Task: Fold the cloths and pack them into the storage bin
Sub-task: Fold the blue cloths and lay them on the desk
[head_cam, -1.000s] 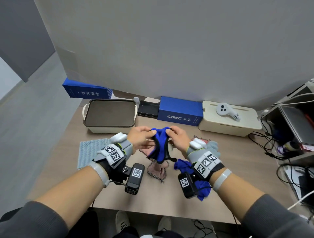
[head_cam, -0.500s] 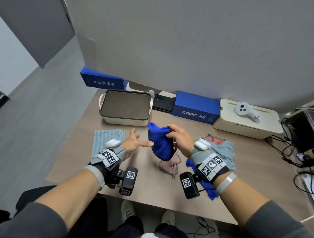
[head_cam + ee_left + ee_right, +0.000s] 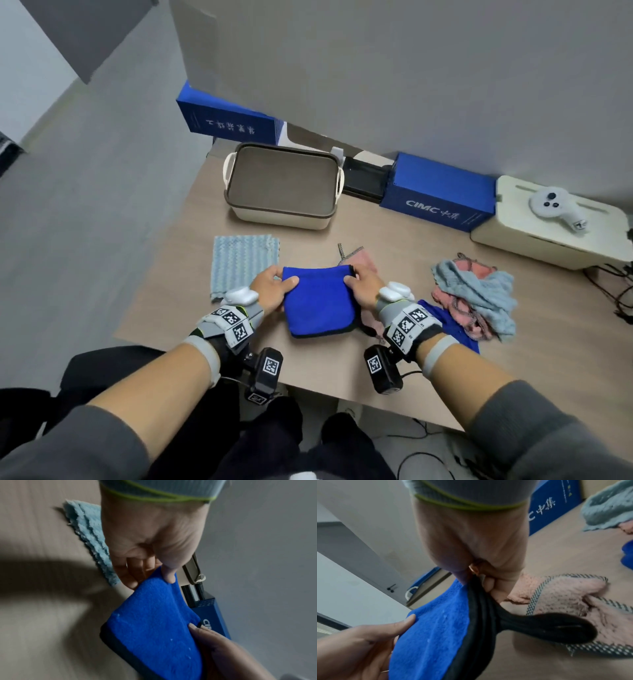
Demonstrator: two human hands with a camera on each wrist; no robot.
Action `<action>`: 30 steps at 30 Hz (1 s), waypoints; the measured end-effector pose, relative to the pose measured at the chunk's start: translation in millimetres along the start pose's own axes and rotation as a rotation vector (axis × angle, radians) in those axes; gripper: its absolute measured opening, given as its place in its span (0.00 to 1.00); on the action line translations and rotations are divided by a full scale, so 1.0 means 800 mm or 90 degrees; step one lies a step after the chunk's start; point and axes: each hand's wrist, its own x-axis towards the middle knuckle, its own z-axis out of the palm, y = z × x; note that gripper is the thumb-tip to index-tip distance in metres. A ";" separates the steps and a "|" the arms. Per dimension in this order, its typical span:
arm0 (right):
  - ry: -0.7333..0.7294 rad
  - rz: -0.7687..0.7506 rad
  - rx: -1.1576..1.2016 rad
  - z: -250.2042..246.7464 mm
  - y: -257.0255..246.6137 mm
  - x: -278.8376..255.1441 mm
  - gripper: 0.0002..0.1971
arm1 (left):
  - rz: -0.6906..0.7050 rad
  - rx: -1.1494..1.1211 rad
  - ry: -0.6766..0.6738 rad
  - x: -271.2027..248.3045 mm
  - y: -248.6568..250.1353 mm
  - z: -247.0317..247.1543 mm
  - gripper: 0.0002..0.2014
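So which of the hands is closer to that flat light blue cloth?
Left. The left hand sits right beside the light blue cloth, while the right hand is across the blue cloth both hold.

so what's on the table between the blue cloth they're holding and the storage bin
Head view: mostly bare table between the blue cloth and storage bin; only a pink cloth corner pokes out behind the blue one.

The pink cloth (image 3: 364, 262) lies largely hidden beneath the blue cloth (image 3: 318, 301), only its corners showing. A second blue cloth (image 3: 448, 323) is mostly covered by the right wrist rig and the cloth pile (image 3: 476, 298). Left-wrist view: table (image 3: 42, 628) blurred; right hand (image 3: 228, 654) cut off by the frame edge.
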 end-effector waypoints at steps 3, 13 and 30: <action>-0.030 0.053 -0.019 0.024 0.007 0.029 0.13 | -0.041 0.080 0.039 0.038 -0.018 -0.005 0.08; 0.122 -0.104 -0.284 0.015 0.048 0.017 0.35 | 0.235 0.304 -0.025 0.043 -0.015 0.017 0.12; 0.303 0.097 -0.153 -0.114 0.134 -0.035 0.14 | 0.133 0.541 -0.109 0.091 0.012 0.106 0.25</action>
